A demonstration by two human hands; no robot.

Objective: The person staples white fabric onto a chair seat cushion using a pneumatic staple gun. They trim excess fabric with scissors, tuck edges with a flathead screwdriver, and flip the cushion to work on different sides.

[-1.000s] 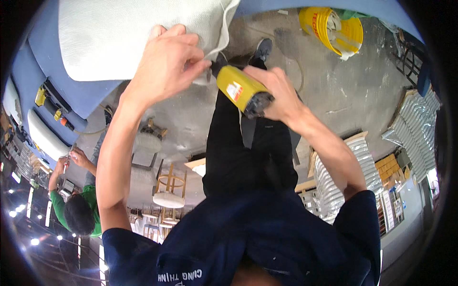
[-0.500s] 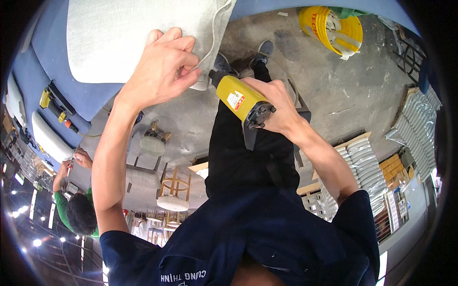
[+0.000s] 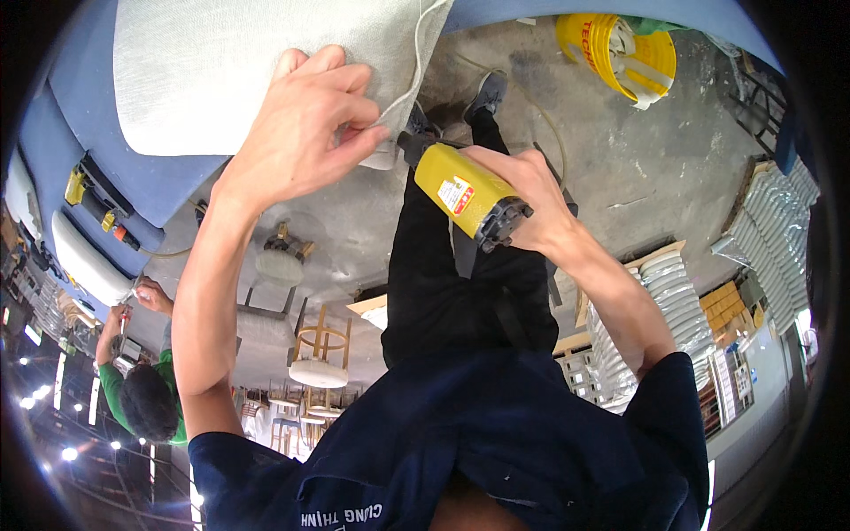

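Note:
A light grey fabric-covered panel (image 3: 195, 80) lies on a blue surface at the top left. Thin cord piping (image 3: 416, 66) runs along its right edge and into the fingers of my left hand (image 3: 314, 119). That hand is closed, thumb and forefinger pinching the piping near the panel's near corner. My right hand (image 3: 531, 190) grips a yellow and black staple gun (image 3: 465, 190), its handle mostly hidden by the fingers. The gun's black nose points left, close to my left thumb and the panel's corner; whether it touches the fabric I cannot tell.
Another yellow and black staple gun (image 3: 97, 195) lies on the blue table (image 3: 150, 173) at left, near a white pad (image 3: 88, 257). A co-worker in green (image 3: 150, 398) works there. A yellow bucket (image 3: 575, 40) stands far right; a stool (image 3: 319, 372) and wrapped stacks (image 3: 660, 310) stand nearer.
My right hand has moved the staple gun slightly right and downward. My left hand's pinch has shifted a little to the right along with the piping.

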